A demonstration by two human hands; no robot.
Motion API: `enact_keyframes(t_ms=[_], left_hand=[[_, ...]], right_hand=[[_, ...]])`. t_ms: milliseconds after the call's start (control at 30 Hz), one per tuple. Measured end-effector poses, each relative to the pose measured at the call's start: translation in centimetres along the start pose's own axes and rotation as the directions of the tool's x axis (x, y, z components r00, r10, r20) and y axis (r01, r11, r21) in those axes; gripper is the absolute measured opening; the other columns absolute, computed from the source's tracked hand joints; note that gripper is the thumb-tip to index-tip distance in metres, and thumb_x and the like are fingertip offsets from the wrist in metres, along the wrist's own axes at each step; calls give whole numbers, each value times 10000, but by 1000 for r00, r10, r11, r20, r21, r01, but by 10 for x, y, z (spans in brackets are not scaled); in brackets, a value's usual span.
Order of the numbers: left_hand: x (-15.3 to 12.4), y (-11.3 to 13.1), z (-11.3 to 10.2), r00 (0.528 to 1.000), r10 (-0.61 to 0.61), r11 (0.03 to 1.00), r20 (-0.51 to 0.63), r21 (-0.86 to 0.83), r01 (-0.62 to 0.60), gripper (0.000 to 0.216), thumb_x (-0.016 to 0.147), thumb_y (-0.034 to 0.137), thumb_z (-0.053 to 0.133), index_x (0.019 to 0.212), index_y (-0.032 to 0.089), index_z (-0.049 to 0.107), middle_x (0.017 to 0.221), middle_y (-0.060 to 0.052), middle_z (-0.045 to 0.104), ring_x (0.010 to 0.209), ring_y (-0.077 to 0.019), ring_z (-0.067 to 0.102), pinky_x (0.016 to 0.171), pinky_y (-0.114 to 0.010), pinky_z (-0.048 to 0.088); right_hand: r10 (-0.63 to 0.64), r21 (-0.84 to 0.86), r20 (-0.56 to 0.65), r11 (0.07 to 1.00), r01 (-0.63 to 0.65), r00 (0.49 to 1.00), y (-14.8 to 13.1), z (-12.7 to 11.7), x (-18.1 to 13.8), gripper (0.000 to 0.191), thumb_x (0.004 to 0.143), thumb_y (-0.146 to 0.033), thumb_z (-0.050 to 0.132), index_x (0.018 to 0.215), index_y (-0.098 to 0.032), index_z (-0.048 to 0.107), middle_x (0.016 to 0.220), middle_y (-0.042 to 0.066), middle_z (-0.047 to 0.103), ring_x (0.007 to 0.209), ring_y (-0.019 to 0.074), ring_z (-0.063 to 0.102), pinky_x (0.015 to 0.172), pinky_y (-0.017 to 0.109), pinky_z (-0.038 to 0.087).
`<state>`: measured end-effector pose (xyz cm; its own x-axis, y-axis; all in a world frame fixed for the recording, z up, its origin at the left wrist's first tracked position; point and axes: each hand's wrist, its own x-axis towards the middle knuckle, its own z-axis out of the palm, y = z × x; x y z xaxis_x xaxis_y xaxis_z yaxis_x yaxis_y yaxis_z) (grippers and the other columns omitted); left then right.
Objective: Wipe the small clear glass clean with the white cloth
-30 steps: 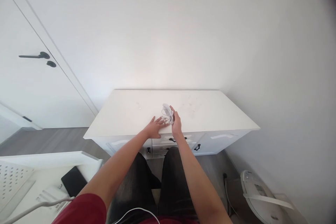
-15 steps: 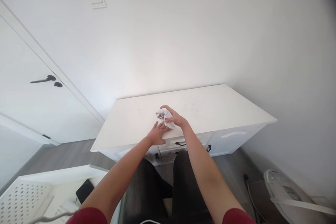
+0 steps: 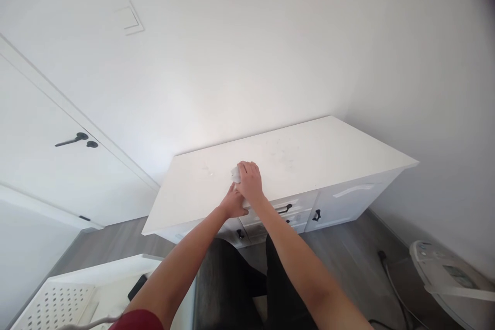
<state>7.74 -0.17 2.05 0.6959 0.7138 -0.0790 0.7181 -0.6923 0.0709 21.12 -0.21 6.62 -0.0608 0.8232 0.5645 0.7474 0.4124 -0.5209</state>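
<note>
In the head view, near the middle of the frame, the right hand rests over a crumpled white cloth on top of the white cabinet. Its fingers lie close together, clamped on the cloth, and cover most of it; only a pale piece shows at their left, too small to make out its folds. The left hand lies just below, at the cabinet's front edge. Its thumb stands apart, but the right hand hides some fingertips, so I cannot tell whether they hold the cloth too. Faint grey marks spot the cabinet top to the right of the hands; what they are is hard to say.

The forearms cover part of the cabinet's front. The drawers and the right-hand cupboard door are closed, their insides hidden. At lower left, a white open-topped unit with a perforated panel is cut off by the frame; inside it a flat black object is partly behind the left forearm. At lower right, a pale-lidded appliance is also cut off, its lid down and its contents out of sight.
</note>
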Motion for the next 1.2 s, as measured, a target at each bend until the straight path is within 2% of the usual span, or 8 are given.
enact_keyframes(t_ms=[167,300,400,533,667,867,1000,1200], left_hand=[[1,1,-2,998,-22,1000,53,22,20,959,694,402,755,1562,309,359,1513,-94,517,1454,-406,336,1238,-599,55],[0,2,-6,999,19,1000,46,-7,-18,1059,704,364,742,1607,392,189,1686,-11,231,1529,-396,188,1227,-623,41],[0,1,-7,998,47,999,41,2,-47,1067,710,362,737,1612,393,167,1707,18,131,1553,-380,103,1229,-619,17],[1,0,-6,999,35,999,40,-3,-35,1061,693,356,755,1606,373,215,1700,-1,168,1558,-362,94,1230,-623,38],[3,0,-4,999,28,1000,29,-3,-28,975,683,387,779,1561,291,366,1664,-59,290,1550,-357,140,1247,-599,53],[3,0,-1,1000,5,1000,30,31,-6,953,680,413,787,1540,241,412,1651,-95,312,1536,-403,155,1261,-597,31],[3,-1,2,1000,-15,1000,27,28,14,894,689,428,770,1502,209,465,1602,-101,409,1514,-415,206,1262,-586,79],[4,0,2,1000,-7,1000,-5,-5,7,914,676,365,760,1515,194,439,1533,-115,504,1474,-391,312,1251,-566,110]], right_hand=[[211,-68,476,977,-203,854,-4,-28,56,233,667,-192,743,896,-168,709,941,174,720,1003,368,678,897,464,489],[176,104,695,935,-339,697,8,-44,79,182,741,-340,741,778,-167,698,829,137,756,802,301,717,718,368,543],[-5,449,789,687,-571,614,24,-48,71,400,864,-542,622,768,-163,702,826,120,771,744,242,714,647,312,560],[-50,697,711,183,-694,701,33,-39,42,568,899,-685,519,819,-151,697,882,134,768,831,243,729,699,321,582],[131,799,589,50,-599,797,32,-16,11,666,923,-746,394,948,-151,694,958,139,759,886,243,733,770,334,580],[354,865,356,225,-448,865,33,9,-25,580,877,-703,525,1097,-184,662,1049,96,735,930,238,702,805,341,557],[378,743,138,571,-348,915,27,8,-33,543,816,-585,670,1187,-198,588,1085,82,696,976,259,655,853,392,541],[108,208,-128,975,-80,986,10,-6,-16,623,826,-247,657,1404,-146,449,1393,192,519,1280,333,468,1079,463,405]])
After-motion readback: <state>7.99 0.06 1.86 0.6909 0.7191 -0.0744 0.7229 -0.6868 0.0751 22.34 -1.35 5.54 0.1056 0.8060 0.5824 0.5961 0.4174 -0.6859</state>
